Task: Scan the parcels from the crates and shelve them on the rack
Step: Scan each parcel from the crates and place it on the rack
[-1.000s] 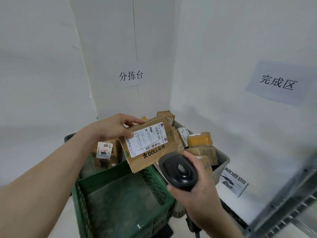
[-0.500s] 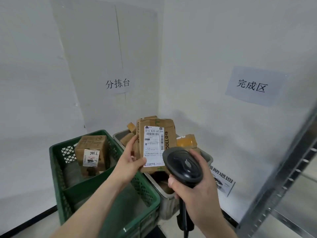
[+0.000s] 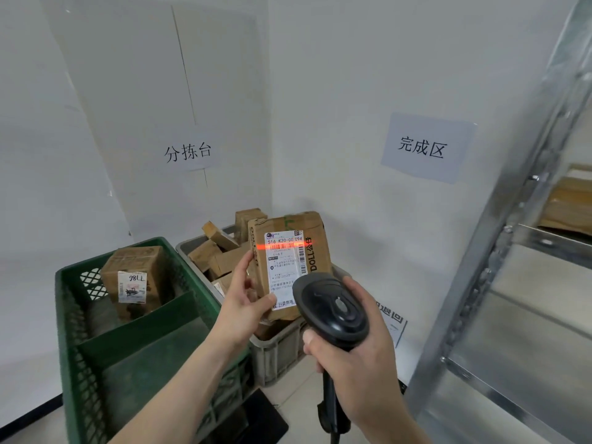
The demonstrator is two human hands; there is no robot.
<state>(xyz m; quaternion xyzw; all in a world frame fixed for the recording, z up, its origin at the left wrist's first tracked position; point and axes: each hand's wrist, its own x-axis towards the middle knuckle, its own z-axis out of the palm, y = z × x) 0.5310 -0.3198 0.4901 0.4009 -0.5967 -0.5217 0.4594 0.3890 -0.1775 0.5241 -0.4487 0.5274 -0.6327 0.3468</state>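
Note:
My left hand (image 3: pixel 244 302) grips a brown cardboard parcel (image 3: pixel 317 248) upright by its lower left edge, white shipping label facing me. A red scan line crosses the barcode near the label's top. My right hand (image 3: pixel 355 370) grips the handle of a black barcode scanner (image 3: pixel 331 307), whose head points at the label from just below. The parcel hangs above a grey crate (image 3: pixel 272 350) holding several small cardboard parcels. A green crate (image 3: pixel 73 315) on the left holds one brown box (image 3: pixel 134 280) marked 98LL.
A metal rack (image 3: pixel 499 283) stands at the right, with cardboard boxes (image 3: pixel 567 203) on an upper shelf and bare lower shelves. White walls carry two paper signs. A printed sheet (image 3: pixel 392 318) leans on the wall behind the grey crate.
My left hand turned the parcel upright and lifted it toward the right. The scanner came up under the label, and a red scan line now lies on the barcode. The view swung right.

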